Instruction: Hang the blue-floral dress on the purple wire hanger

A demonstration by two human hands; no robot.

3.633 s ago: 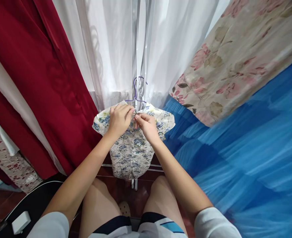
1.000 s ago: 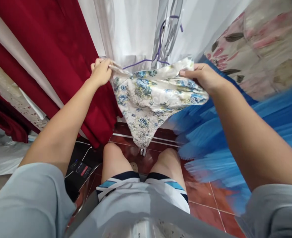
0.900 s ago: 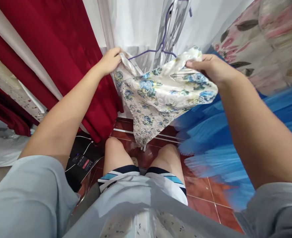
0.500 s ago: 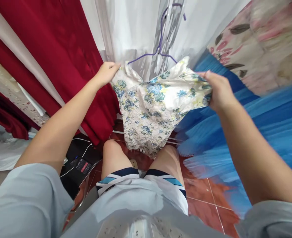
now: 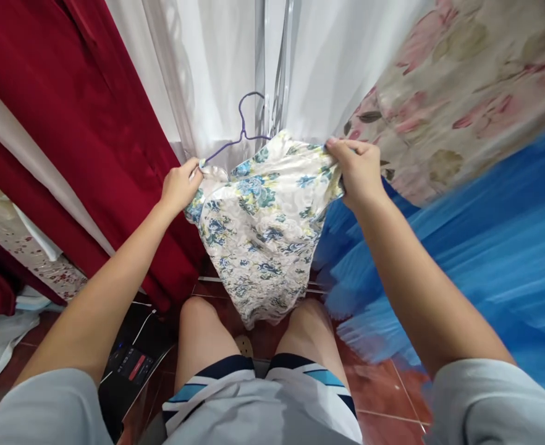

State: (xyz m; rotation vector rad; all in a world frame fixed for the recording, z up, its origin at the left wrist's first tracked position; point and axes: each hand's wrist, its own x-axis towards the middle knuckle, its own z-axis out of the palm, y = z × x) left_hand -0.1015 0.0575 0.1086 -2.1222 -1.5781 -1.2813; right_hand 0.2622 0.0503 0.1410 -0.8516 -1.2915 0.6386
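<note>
A white dress with blue and yellow flowers [image 5: 263, 241] hangs between my hands, its lower end down near my knees. My left hand [image 5: 180, 185] pinches it at the left shoulder, close to one end of the hanger. With fingers closed, my right hand [image 5: 358, 170] grips its upper right edge. The purple hanger [image 5: 243, 131] sits inside the neckline. Its hook and one arm show above the cloth, while the right end is hidden by the fabric.
Red drapes [image 5: 128, 154] hang at left and white curtains [image 5: 207, 68] ahead. On the right are a blue tulle skirt [image 5: 462, 247] and a pink-flowered cloth [image 5: 439, 111]. A lit phone [image 5: 134, 364] lies on a black surface by my left knee, above red floor tiles [image 5: 384, 389].
Both hands have moved left and lower in view, carrying the dress and hanger with them. My hands are slightly closer together, and the view has shifted.
</note>
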